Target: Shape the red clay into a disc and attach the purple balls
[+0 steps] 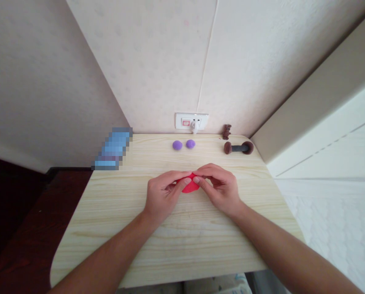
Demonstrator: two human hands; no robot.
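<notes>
both hands pinch a flat red clay piece (190, 186) just above the wooden table (176, 241), left hand (162, 196) and right hand (220, 188) gripping opposite edges; beyond the clay lie two purple balls (184, 144).

Past the grip sit two purple balls (184, 144) on the table (108, 212), a brown dumbbell (238, 148) and a tiny brown figure (227, 131) off right.

On the table (108, 228), two clay balls (184, 144) are lying behind the hands (toward the socket (191, 121)); the dumbbell (238, 148) is lying to the right of the balls.
</notes>
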